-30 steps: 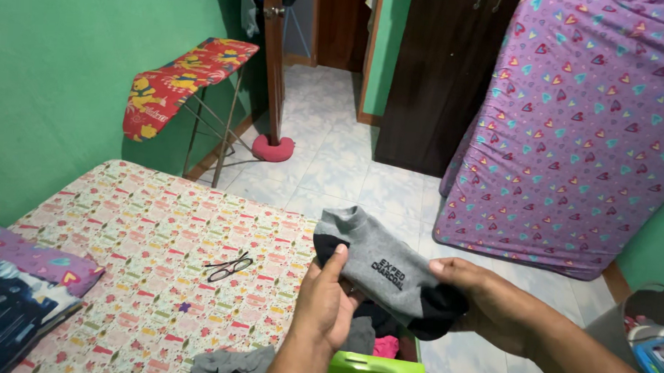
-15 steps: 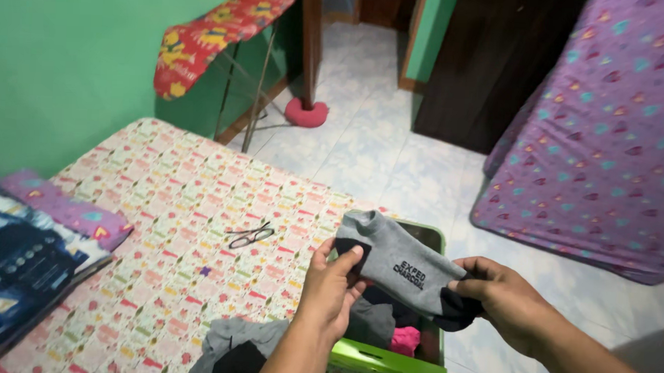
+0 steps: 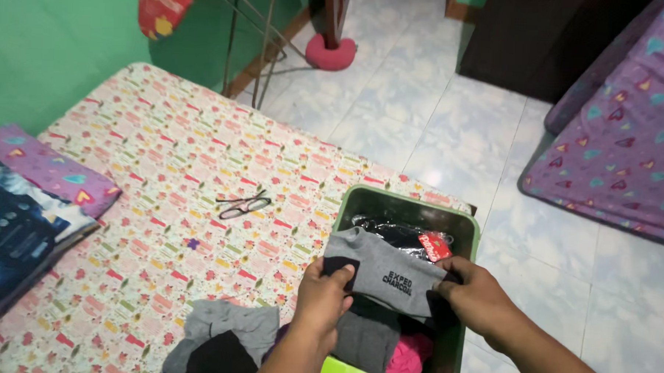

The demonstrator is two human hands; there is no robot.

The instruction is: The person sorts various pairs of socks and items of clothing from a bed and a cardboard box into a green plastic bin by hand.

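While both hands pinch it by its ends, the soft grey knitted sock with black toe and heel patches [image 3: 384,273] is stretched flat just above the green plastic laundry bin [image 3: 472,230]. The left hand [image 3: 322,296] has its thumb and fingers closed over the black end nearer the bed; the right hand [image 3: 475,296] has its fingers closed over the opposite end, which they hide.

This sock looks light and limp, with no stiffness of its own: it keeps its flat shape only because it is held taut between the two grips, and would likely droop or fold if either end were let go. The knit should give good friction, so a light pinch is probably enough, and nothing about it seems fragile. Its ends, cuff and toe, are the sensible places to hold.

Inside the bin lie dark clothes, a small red tag [image 3: 435,247] and a pink garment [image 3: 407,362]. A crumpled grey and black garment [image 3: 224,337] rests on the floral-patterned bed [image 3: 163,166] beside the bin, and a pair of dark-framed glasses [image 3: 243,205] lies further up the bed.
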